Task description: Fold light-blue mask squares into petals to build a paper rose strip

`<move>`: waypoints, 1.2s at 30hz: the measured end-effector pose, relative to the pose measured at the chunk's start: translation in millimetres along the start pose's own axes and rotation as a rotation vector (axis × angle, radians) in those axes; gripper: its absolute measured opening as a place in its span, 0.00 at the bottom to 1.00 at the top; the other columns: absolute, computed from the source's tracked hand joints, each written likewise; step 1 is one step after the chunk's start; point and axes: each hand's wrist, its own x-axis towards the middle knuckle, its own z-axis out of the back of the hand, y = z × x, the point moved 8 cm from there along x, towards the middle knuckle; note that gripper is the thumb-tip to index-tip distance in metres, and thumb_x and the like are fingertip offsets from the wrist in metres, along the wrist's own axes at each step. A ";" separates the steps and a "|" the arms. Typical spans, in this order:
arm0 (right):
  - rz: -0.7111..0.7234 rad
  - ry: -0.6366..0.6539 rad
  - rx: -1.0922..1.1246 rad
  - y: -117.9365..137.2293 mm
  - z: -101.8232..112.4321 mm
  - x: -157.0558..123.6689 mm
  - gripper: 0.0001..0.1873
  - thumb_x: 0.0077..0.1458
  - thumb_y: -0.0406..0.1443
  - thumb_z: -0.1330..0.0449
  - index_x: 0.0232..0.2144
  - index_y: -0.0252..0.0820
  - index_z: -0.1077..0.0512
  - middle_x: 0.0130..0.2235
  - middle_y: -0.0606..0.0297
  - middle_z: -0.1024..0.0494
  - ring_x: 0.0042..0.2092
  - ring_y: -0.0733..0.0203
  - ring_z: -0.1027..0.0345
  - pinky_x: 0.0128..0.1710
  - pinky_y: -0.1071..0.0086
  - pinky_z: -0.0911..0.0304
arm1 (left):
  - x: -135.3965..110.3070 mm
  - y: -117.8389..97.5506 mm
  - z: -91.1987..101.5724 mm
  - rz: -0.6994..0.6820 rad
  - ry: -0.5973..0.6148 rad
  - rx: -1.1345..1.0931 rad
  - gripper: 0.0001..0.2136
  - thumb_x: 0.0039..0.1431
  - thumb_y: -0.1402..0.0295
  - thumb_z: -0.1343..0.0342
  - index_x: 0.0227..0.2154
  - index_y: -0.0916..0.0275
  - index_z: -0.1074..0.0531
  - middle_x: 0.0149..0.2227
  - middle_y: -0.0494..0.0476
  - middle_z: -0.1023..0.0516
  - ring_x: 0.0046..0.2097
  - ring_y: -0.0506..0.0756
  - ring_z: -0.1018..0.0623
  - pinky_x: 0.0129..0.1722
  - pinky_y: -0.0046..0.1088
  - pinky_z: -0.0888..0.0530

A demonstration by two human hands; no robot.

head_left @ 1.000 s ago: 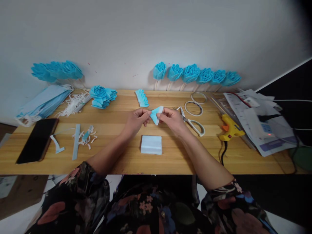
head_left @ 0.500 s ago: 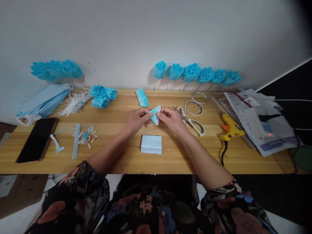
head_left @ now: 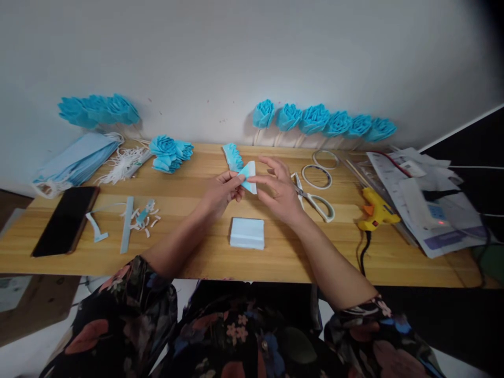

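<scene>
Between thumb and fingers, my left hand (head_left: 221, 194) pinches a folded blue-and-white fabric piece (head_left: 249, 171), held above the table. My right hand (head_left: 280, 189) has its fingers spread, with the index fingertip at the piece's right side; whether it presses on it I cannot tell. Just behind the piece lies a strip of folded blue petals (head_left: 233, 156). A neat stack of pale blue squares (head_left: 247, 233) sits on the table nearer to me, below both hands. White-handled scissors (head_left: 315, 199) lie right of my right hand.
Blue fabric roses (head_left: 314, 119) on sticks lean along the wall. Left are face masks (head_left: 79, 160), cut cords (head_left: 126, 164), more roses (head_left: 165, 155), a phone (head_left: 66, 220) and scraps (head_left: 145, 216). Right are tape rolls (head_left: 317, 177), a yellow glue gun (head_left: 376, 210) and a power strip (head_left: 427, 205).
My right hand has let its pinch on the folded piece go and spread its fingers. My left hand keeps hold of it. The whole view has shifted slightly.
</scene>
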 end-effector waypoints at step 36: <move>-0.672 0.022 0.833 -40.7 -33.9 -15.9 0.32 0.47 0.43 0.30 0.53 0.45 0.32 0.33 0.70 0.21 0.35 0.62 0.27 0.41 0.66 0.34 | -3.9 -3.7 -7.8 -0.108 0.040 0.271 0.15 0.48 0.58 0.32 0.26 0.64 0.28 0.21 0.48 0.28 0.22 0.45 0.30 0.21 0.21 0.33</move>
